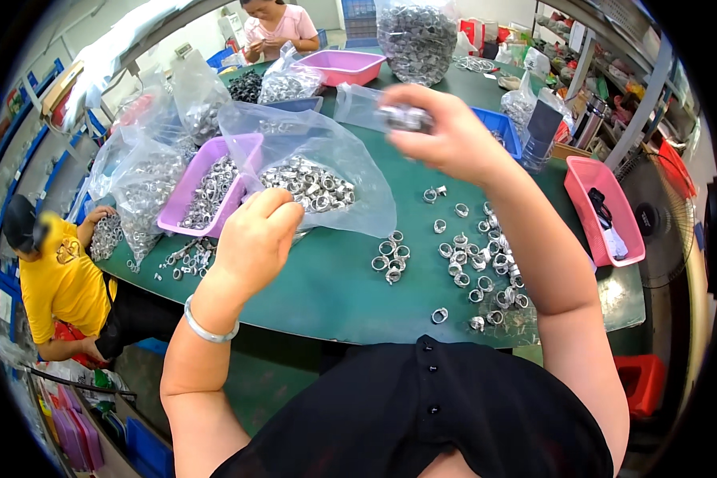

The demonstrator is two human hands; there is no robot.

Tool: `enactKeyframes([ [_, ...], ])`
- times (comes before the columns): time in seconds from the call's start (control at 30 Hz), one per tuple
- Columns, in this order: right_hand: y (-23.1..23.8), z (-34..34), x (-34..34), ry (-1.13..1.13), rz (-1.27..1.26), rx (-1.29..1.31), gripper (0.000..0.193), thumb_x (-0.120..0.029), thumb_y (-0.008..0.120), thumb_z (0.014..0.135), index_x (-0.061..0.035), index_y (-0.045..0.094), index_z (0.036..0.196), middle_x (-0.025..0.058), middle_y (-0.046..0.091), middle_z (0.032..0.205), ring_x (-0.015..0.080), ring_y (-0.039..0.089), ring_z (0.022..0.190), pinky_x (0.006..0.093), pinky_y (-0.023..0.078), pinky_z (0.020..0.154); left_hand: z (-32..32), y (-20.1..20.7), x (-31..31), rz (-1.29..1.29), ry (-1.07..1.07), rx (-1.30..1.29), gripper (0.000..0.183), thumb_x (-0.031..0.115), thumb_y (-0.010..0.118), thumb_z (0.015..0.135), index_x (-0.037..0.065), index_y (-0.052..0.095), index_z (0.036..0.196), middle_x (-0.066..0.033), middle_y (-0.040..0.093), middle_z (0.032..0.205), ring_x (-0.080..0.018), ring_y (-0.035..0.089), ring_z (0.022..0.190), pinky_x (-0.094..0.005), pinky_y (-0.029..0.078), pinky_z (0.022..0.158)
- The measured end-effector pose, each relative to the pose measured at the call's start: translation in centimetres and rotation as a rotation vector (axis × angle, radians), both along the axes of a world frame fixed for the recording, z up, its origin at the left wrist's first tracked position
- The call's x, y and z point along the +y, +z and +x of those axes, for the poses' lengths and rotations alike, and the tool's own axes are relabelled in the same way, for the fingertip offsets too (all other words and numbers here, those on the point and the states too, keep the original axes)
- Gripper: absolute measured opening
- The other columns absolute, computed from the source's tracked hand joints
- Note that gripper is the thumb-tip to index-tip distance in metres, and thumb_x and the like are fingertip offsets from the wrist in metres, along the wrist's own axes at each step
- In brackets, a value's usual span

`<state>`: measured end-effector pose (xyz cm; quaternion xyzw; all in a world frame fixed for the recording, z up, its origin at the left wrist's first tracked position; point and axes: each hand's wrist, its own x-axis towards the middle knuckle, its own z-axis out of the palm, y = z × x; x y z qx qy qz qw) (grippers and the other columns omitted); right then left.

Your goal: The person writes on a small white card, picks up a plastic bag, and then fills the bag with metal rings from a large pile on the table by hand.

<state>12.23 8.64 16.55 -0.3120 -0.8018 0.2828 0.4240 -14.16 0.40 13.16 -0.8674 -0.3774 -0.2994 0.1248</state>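
Note:
My left hand [256, 237] is closed at the near edge of a clear plastic bag [366, 203], pinching its film. Inside that bag lies a heap of silvery metal rings [315, 185]. Raised over the table beyond the bag, my right hand [454, 139] is curled round a clump of metal rings [406, 119], blurred by motion. Below my right forearm, many loose rings [478, 256] are scattered on the green tabletop [334, 279]. A smaller cluster of rings [392, 256] lies between the bag and that scatter.
At left stand a purple basket [251, 151] of metal parts and a filled bag [147, 191]. A pink basket [605, 211] sits at right near a fan [657, 215]. One person [64, 279] works at left, another [275, 28] across the table. A large full bag [417, 44] stands behind.

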Motion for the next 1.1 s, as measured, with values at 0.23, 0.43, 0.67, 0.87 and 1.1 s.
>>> enactKeyframes([
  [0.23,0.2,-7.0,1.4,0.204,0.324,-0.407,0.051,-0.016,0.068,0.076,-0.0068,0.051,0.122,0.0151,0.058,0.111,0.0307,0.057,0.102,0.0374,0.046,0.088,0.5,-0.3,0.5,-0.005,-0.019,-0.043,0.008,-0.001,0.06,0.075,0.002,0.059,0.082,-0.0098,0.056,0.083,-0.03,0.057,0.076,-0.0371,0.047,0.065],
  [0.43,-5.7,3.8,0.2,0.029,0.367,-0.41,0.052,-0.022,0.068,0.078,-0.0085,0.05,0.125,0.0156,0.052,0.12,0.0322,0.05,0.113,0.0398,0.042,0.095,-0.2,-0.3,0.0,0.057,0.006,-0.134,0.009,-0.003,0.063,0.075,0.0,0.059,0.083,-0.013,0.058,0.085,-0.03,0.057,0.073,-0.0352,0.047,0.064],
  [0.67,-17.4,9.4,-7.4,-0.181,0.227,-0.965,0.07,-0.051,0.066,0.074,-0.0174,0.044,0.132,0.0209,0.038,0.134,0.0432,0.035,0.122,0.0503,0.033,0.1,0.1,-2.4,-1.8,-0.058,-0.065,0.092,0.026,0.019,0.072,0.07,0.002,0.059,0.085,-0.0126,0.058,0.091,-0.0305,0.056,0.081,-0.0392,0.044,0.072],
  [0.87,-18.2,9.3,-7.0,-0.171,0.235,-0.855,0.04,-0.037,0.066,0.077,-0.0157,0.057,0.109,0.012,0.05,0.108,0.0313,0.048,0.098,0.0424,0.045,0.082,-0.9,-7.3,-5.2,-0.289,0.048,0.377,0.073,0.028,0.078,0.061,0.004,0.047,0.122,-0.0143,0.048,0.124,-0.0303,0.051,0.107,-0.0526,0.026,0.101],
  [1.1,-18.4,9.7,-5.4,-0.268,0.111,-0.803,0.028,-0.006,0.058,0.075,-0.0145,0.057,0.102,0.0144,0.052,0.093,0.0328,0.056,0.086,0.0418,0.049,0.071,-2.5,-9.6,-5.7,-0.057,0.428,0.371,0.061,0.013,0.07,0.066,0.008,0.05,0.123,-0.0108,0.049,0.122,-0.0276,0.049,0.113,-0.0625,0.014,0.104],
])
